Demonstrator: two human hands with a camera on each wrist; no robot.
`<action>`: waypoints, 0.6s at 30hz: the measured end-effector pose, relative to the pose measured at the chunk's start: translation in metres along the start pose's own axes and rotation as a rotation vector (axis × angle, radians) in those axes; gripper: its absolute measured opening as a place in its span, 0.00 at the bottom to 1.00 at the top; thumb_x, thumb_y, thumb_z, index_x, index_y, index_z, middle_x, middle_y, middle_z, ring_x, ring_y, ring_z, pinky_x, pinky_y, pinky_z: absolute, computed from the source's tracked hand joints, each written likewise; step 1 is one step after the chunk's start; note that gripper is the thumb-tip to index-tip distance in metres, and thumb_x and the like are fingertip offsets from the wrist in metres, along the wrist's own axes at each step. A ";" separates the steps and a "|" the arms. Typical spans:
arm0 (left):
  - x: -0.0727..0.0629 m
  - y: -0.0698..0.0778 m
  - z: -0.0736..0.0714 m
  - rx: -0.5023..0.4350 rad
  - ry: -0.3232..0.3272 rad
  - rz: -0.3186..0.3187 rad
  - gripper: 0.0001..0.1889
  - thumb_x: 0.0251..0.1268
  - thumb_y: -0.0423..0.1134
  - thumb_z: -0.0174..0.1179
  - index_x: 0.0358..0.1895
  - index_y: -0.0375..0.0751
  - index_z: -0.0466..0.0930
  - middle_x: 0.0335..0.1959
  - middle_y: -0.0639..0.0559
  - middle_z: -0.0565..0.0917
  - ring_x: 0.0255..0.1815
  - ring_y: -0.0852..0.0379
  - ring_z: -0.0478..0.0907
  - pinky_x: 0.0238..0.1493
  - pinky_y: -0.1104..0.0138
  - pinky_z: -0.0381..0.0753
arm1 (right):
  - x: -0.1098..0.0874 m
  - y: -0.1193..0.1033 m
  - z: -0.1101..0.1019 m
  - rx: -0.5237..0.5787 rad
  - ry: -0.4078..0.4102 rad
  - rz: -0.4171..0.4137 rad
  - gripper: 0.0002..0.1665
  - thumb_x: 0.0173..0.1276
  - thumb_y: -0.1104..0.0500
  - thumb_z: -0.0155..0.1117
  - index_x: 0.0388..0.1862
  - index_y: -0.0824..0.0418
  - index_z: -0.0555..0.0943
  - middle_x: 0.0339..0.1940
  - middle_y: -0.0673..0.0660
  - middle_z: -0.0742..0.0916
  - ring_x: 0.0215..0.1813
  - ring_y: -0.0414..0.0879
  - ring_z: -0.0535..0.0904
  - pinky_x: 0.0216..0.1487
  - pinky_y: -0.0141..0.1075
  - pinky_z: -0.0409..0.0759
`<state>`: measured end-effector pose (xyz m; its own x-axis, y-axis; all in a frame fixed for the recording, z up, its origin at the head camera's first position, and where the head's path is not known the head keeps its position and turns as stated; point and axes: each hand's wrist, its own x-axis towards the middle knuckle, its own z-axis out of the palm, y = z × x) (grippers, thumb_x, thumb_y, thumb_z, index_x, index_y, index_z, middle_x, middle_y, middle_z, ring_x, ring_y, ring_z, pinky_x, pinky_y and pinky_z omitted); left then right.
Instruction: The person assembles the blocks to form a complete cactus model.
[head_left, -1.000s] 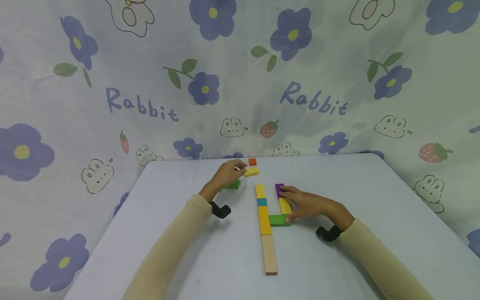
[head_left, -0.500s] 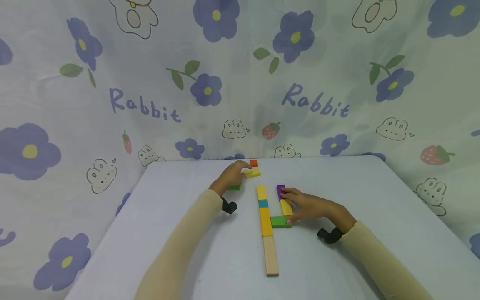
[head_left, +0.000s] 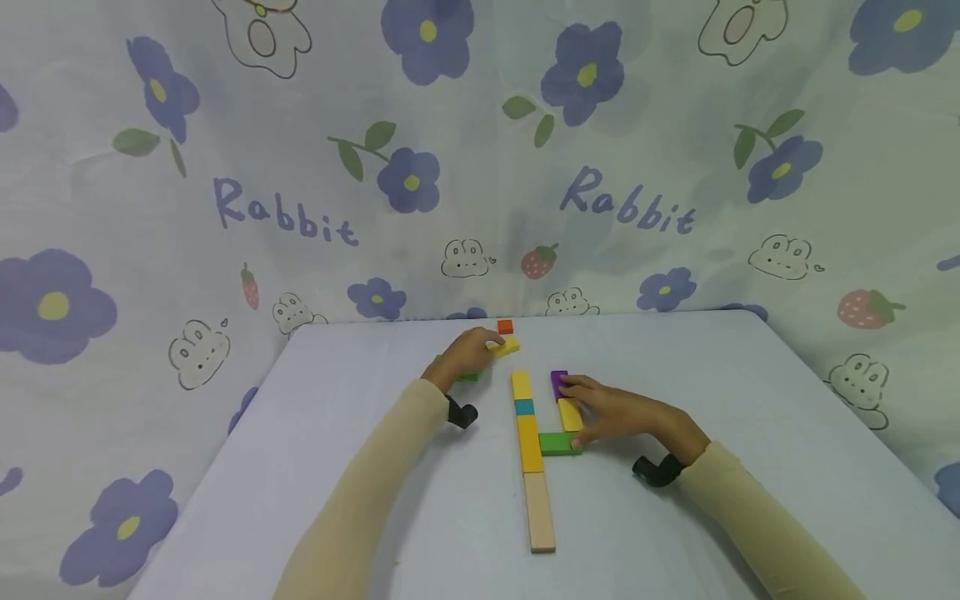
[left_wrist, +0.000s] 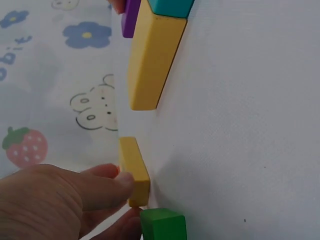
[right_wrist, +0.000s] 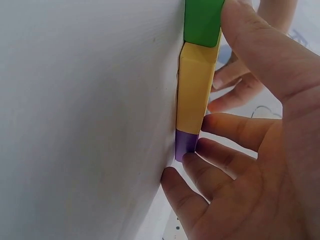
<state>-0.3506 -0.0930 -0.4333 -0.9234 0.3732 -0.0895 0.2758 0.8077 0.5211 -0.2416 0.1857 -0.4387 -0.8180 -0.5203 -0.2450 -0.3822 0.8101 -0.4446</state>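
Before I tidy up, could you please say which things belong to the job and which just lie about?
In use:
yellow block in left hand
purple block, other yellow block, green block at right hand
block row

Apparently loose:
red block
far green block

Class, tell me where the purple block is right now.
In the head view, the purple block lies just right of centre, touched by the right hand, against the far end of a yellow block.

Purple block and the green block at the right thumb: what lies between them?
One yellow block lies between the purple block and the green block, seemingly touching both. The right wrist view shows it best; the head view agrees.
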 end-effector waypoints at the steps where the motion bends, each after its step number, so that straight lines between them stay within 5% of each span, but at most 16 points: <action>1: 0.000 0.000 0.001 0.011 0.003 0.009 0.20 0.70 0.29 0.53 0.62 0.47 0.81 0.68 0.48 0.77 0.65 0.50 0.72 0.74 0.53 0.68 | 0.000 0.000 0.000 -0.005 0.002 -0.006 0.60 0.52 0.35 0.77 0.78 0.57 0.64 0.82 0.60 0.58 0.81 0.61 0.57 0.74 0.57 0.65; 11: 0.002 0.007 0.008 0.085 0.001 0.021 0.21 0.66 0.34 0.63 0.63 0.47 0.79 0.52 0.47 0.83 0.52 0.50 0.77 0.61 0.56 0.78 | -0.002 -0.002 -0.002 0.003 0.003 -0.003 0.59 0.53 0.36 0.77 0.78 0.57 0.63 0.82 0.59 0.58 0.81 0.60 0.55 0.75 0.57 0.64; 18: 0.007 0.003 0.010 0.064 -0.019 0.005 0.27 0.63 0.42 0.69 0.66 0.52 0.76 0.69 0.49 0.73 0.69 0.51 0.69 0.75 0.53 0.67 | 0.000 0.001 0.002 0.008 0.003 -0.002 0.60 0.52 0.35 0.77 0.78 0.56 0.63 0.82 0.58 0.58 0.81 0.60 0.55 0.75 0.57 0.64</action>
<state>-0.3531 -0.0833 -0.4404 -0.9170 0.3852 -0.1038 0.2973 0.8333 0.4660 -0.2415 0.1862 -0.4410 -0.8187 -0.5210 -0.2416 -0.3802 0.8070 -0.4518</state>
